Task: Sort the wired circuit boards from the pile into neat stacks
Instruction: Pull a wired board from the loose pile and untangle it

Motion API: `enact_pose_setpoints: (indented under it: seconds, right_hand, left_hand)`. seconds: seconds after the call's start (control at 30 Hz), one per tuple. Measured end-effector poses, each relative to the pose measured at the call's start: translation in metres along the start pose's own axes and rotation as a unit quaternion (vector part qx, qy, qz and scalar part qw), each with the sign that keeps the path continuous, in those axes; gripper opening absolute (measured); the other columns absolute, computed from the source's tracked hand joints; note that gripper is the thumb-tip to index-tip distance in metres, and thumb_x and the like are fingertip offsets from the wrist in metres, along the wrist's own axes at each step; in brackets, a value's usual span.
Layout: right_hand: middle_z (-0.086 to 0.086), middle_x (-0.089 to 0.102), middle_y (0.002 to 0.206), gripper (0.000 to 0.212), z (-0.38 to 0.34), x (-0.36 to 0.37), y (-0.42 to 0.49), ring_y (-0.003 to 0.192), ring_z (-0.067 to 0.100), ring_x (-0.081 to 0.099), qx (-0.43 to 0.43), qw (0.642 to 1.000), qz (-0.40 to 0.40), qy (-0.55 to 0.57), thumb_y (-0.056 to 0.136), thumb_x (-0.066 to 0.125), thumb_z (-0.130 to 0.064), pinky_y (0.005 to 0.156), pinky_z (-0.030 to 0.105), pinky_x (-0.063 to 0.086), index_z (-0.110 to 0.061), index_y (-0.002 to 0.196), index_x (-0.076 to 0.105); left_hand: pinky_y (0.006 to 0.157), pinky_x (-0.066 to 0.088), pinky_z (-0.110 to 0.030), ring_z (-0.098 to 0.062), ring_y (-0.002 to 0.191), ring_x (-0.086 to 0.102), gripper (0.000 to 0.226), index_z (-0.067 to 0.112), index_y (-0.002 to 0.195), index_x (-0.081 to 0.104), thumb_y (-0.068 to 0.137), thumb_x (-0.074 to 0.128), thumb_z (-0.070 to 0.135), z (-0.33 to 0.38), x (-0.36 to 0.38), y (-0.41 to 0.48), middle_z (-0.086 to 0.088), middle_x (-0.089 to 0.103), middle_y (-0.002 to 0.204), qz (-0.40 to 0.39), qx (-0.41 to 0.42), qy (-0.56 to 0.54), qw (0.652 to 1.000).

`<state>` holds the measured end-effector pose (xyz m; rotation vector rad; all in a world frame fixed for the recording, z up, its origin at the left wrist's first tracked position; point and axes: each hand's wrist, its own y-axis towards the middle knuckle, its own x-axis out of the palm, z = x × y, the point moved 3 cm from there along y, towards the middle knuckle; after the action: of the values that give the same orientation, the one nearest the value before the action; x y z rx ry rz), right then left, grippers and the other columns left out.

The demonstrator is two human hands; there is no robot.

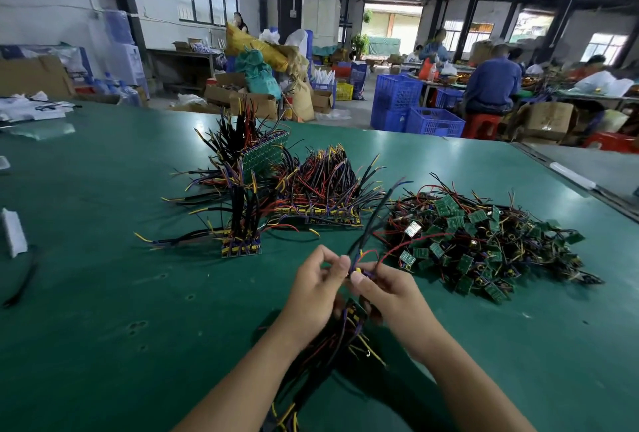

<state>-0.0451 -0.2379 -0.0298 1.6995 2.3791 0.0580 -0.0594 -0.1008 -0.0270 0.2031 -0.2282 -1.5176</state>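
Observation:
A loose pile of small green wired circuit boards (484, 241) lies at the right of the green table (103, 293). Neat stacks of boards (314, 214) with black, red and yellow wires sticking up stand at the centre, with one small stack (241, 247) nearer to me. My left hand (311, 293) and my right hand (383, 293) meet over the table and together pinch one wired board (358, 272), its wires rising up and to the right. Below my hands hangs a bundle of wired boards (339, 335), partly hidden by my wrists.
White plastic pieces (14, 231) and a black cable (20, 283) lie at the table's left edge, with papers (31, 110) at the far left. Beyond the table stand blue crates (415, 110), cardboard boxes and seated people at other benches.

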Motion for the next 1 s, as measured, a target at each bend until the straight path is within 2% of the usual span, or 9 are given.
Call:
enact_pose_setpoints:
  seconds: [0.17, 0.3, 0.37, 0.47, 0.6, 0.67, 0.73, 0.87, 1.0]
  right_hand:
    - [0.000, 0.057, 0.057, 0.013, -0.002, -0.005, -0.001, 0.052, 0.012, 0.049, -0.036, 0.999, 0.035, -0.012, 0.087, 0.069, -0.025, 0.050, 0.025, 0.041, -0.014, 0.094, 0.068]
    - [-0.009, 0.059, 0.060, 0.023, -0.008, -0.009, -0.004, 0.056, 0.005, 0.049, -0.060, 0.996, 0.003, -0.073, 0.079, 0.065, -0.042, 0.056, 0.019, 0.039, -0.025, 0.094, 0.071]
    - [-0.016, 0.061, 0.059, 0.023, -0.009, -0.009, -0.006, 0.055, -0.003, 0.049, -0.073, 0.994, -0.013, -0.076, 0.081, 0.065, -0.040, 0.057, 0.011, 0.038, -0.024, 0.096, 0.072]
    - [-0.018, 0.061, 0.059, 0.014, -0.012, -0.010, -0.006, 0.055, -0.004, 0.051, -0.085, 0.995, -0.017, -0.058, 0.086, 0.064, -0.029, 0.057, 0.008, 0.037, -0.020, 0.094, 0.072]
    - [-0.012, 0.058, 0.058, 0.027, -0.015, -0.009, -0.008, 0.054, 0.007, 0.043, -0.086, 0.996, 0.011, -0.009, 0.084, 0.065, -0.030, 0.056, 0.024, 0.035, -0.003, 0.084, 0.072]
    - [0.008, 0.057, 0.062, 0.044, -0.017, -0.007, -0.008, 0.057, 0.018, 0.037, -0.091, 0.995, 0.032, 0.010, 0.082, 0.065, -0.031, 0.056, 0.032, 0.028, 0.010, 0.067, 0.060]
    - [0.021, 0.055, 0.066, 0.043, -0.017, -0.004, -0.009, 0.057, 0.018, 0.035, -0.094, 0.994, 0.040, 0.024, 0.081, 0.065, -0.031, 0.056, 0.031, 0.028, 0.005, 0.059, 0.057]
    - [-0.008, 0.062, 0.064, 0.037, -0.015, -0.001, -0.008, 0.057, 0.009, 0.046, -0.094, 0.993, 0.051, 0.043, 0.081, 0.063, -0.032, 0.058, 0.022, 0.038, 0.005, 0.076, 0.067]
    - [0.007, 0.066, 0.071, 0.031, -0.014, 0.004, -0.005, 0.067, 0.025, 0.053, -0.082, 0.987, 0.047, 0.126, 0.083, 0.068, -0.037, 0.065, 0.038, 0.041, -0.007, 0.085, 0.073]
  left_hand:
    - [0.063, 0.039, -0.026, -0.004, 0.061, 0.043, 0.036, 0.014, 0.079, 0.052, 0.089, 0.053, 0.048, -0.003, -0.001, -0.001, 0.017, 0.050, 0.062, 0.048, 0.023, 0.074, 0.996]
    - [0.061, 0.032, -0.025, -0.009, 0.060, 0.038, 0.047, 0.006, 0.073, 0.055, 0.088, 0.051, 0.050, -0.003, -0.002, -0.002, 0.007, 0.041, 0.061, -0.031, -0.042, 0.057, 0.997]
    - [0.061, 0.034, -0.021, -0.008, 0.059, 0.042, 0.046, 0.008, 0.075, 0.066, 0.096, 0.049, 0.045, -0.001, -0.002, -0.002, 0.005, 0.047, 0.062, -0.059, -0.080, 0.068, 0.993]
    - [0.045, 0.024, -0.022, -0.007, 0.039, 0.029, 0.047, 0.019, 0.058, 0.056, 0.098, 0.045, 0.042, 0.001, -0.001, -0.005, 0.010, 0.036, 0.045, -0.065, -0.141, 0.056, 0.986]
    - [0.042, 0.016, -0.018, -0.011, 0.045, 0.021, 0.051, 0.020, 0.051, 0.049, 0.098, 0.045, 0.038, 0.004, 0.004, -0.008, -0.003, 0.027, 0.051, -0.041, -0.182, -0.019, 0.982]
    - [0.041, 0.016, -0.013, -0.010, 0.039, 0.019, 0.050, 0.018, 0.053, 0.048, 0.099, 0.042, 0.035, 0.006, 0.007, -0.009, 0.000, 0.024, 0.046, -0.039, -0.188, -0.058, 0.980]
    - [0.041, 0.015, -0.012, -0.009, 0.035, 0.016, 0.048, 0.015, 0.057, 0.046, 0.100, 0.039, 0.033, 0.006, 0.010, -0.009, 0.004, 0.022, 0.042, -0.046, -0.189, -0.085, 0.977]
    - [0.044, 0.011, -0.015, -0.009, 0.036, 0.015, 0.047, 0.016, 0.058, 0.047, 0.100, 0.037, 0.035, 0.005, 0.014, -0.011, 0.006, 0.022, 0.042, -0.046, -0.190, -0.122, 0.973]
    - [0.040, 0.009, -0.013, -0.006, 0.035, 0.015, 0.051, 0.019, 0.054, 0.050, 0.100, 0.035, 0.036, 0.003, 0.020, -0.011, 0.006, 0.025, 0.044, -0.037, -0.198, -0.206, 0.958]
